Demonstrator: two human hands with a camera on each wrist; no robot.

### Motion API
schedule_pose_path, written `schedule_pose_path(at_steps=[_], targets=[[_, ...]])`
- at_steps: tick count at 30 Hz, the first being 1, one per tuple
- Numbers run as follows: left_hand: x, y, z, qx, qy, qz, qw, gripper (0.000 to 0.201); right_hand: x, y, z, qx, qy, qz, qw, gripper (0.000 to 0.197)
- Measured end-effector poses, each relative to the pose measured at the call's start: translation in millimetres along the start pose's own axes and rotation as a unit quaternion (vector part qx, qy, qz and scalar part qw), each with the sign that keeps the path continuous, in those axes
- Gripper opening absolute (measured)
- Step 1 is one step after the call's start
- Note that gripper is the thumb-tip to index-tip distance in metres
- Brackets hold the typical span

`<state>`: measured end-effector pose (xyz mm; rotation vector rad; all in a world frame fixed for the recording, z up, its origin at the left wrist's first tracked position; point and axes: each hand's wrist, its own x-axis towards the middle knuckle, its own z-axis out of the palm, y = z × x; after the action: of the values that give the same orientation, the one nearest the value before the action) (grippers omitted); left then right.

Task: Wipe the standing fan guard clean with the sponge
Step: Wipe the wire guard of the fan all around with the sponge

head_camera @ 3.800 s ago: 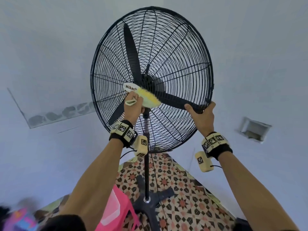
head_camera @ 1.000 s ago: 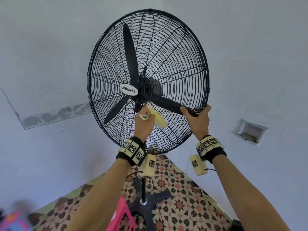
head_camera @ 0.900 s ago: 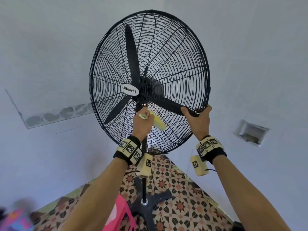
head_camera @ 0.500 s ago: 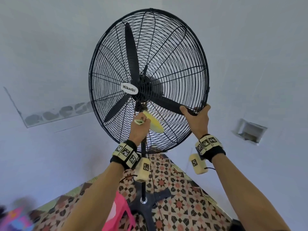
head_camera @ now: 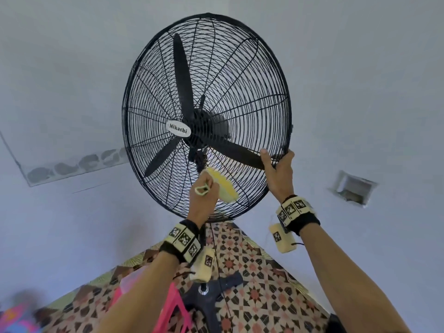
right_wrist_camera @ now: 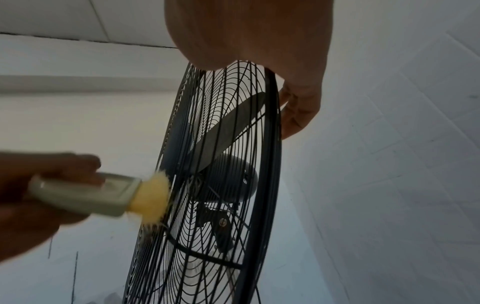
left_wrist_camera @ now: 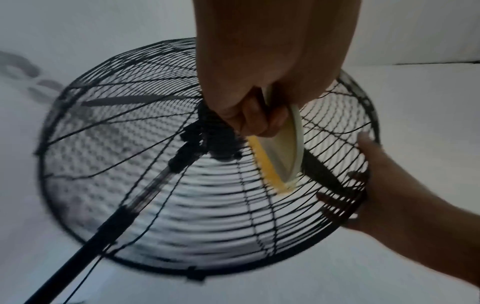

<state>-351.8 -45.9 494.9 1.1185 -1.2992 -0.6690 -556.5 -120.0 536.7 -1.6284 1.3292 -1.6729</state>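
Observation:
A black wire fan guard (head_camera: 240, 75) on a standing fan fills the middle of the head view, with a white "Mikachi" badge (head_camera: 178, 128) at its hub. My left hand (head_camera: 203, 195) grips the pale handle of a yellow sponge (head_camera: 224, 185) and presses it against the lower part of the front guard (left_wrist_camera: 207, 205), below the hub. The yellow sponge (right_wrist_camera: 152, 198) meets the wires (right_wrist_camera: 207, 123) in the right wrist view. My right hand (head_camera: 278, 174) grips the guard's lower right rim, thumb on the front and fingers (right_wrist_camera: 296, 111) curled behind.
The fan's black pole (head_camera: 204, 239) and cross base (head_camera: 209, 296) stand on a patterned tile floor (head_camera: 259, 280). A pink plastic object (head_camera: 168, 311) sits below my left forearm. Pale walls surround the fan, with a recessed box (head_camera: 352, 188) at the right.
My left hand has slid the sponge down and slightly right along the lower guard, away from the hub. The right hand keeps its hold on the rim.

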Motion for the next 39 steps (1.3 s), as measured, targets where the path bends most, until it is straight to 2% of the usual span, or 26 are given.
schedule_pose_path(at_steps=[5, 7, 11, 13, 16, 19, 23, 26, 29, 31, 33, 35, 39], targets=[[36.4, 58.0, 18.0, -0.051, -0.008, 0.068, 0.996, 0.022, -1.9, -3.9, 5.6, -0.016, 0.014, -0.024, 0.999, 0.084], [35.7, 52.9, 22.8, -0.052, 0.001, 0.056, 0.997, 0.024, -2.7, -2.5, 4.6, -0.017, 0.011, -0.020, 1.000, 0.083], [7.4, 3.2, 8.1, 0.006, 0.000, 0.000, 1.000, 0.023, -1.9, 0.6, 1.4, 0.003, 0.011, 0.001, 1.000, 0.082], [7.9, -0.9, 2.2, 0.017, -0.009, -0.014, 1.000, 0.020, -2.3, 0.1, 1.7, 0.009, 0.018, -0.001, 1.000, 0.079], [29.8, 37.1, 6.2, -0.004, -0.005, 0.006, 1.000, 0.012, -3.7, -5.7, 8.4, 0.005, 0.019, -0.013, 1.000, 0.075], [44.2, 64.5, 14.2, -0.035, 0.008, 0.053, 0.998, 0.029, -2.8, -8.0, 12.1, -0.009, 0.020, -0.027, 0.999, 0.081], [23.2, 21.1, 3.5, -0.001, -0.001, -0.005, 1.000, 0.023, -4.1, -2.3, 8.9, -0.004, 0.016, -0.021, 1.000, 0.077], [11.3, 1.7, -8.5, 0.023, 0.000, -0.019, 1.000, 0.031, -6.5, 0.9, 8.2, -0.005, 0.025, -0.023, 0.999, 0.078], [20.5, 32.6, -1.3, 0.006, 0.008, 0.026, 1.000, 0.025, -6.1, 1.4, 8.7, -0.013, 0.018, -0.035, 0.999, 0.076], [25.9, 60.2, 12.7, -0.022, -0.010, 0.083, 0.996, 0.024, -5.8, 2.8, 8.4, -0.021, 0.016, -0.048, 0.999, 0.072], [26.3, 73.3, 26.5, -0.032, -0.034, 0.109, 0.993, 0.025, -6.8, 4.0, 7.7, -0.015, 0.017, -0.047, 0.999, 0.068], [21.4, 62.5, 32.4, -0.028, -0.034, 0.095, 0.995, 0.025, -8.2, 5.5, 5.9, -0.002, 0.020, -0.046, 0.999, 0.064], [-9.0, 2.9, 16.4, 0.031, -0.018, 0.024, 0.999, 0.018, -5.3, 7.8, 1.7, 0.002, 0.014, -0.035, 0.999, 0.057]])
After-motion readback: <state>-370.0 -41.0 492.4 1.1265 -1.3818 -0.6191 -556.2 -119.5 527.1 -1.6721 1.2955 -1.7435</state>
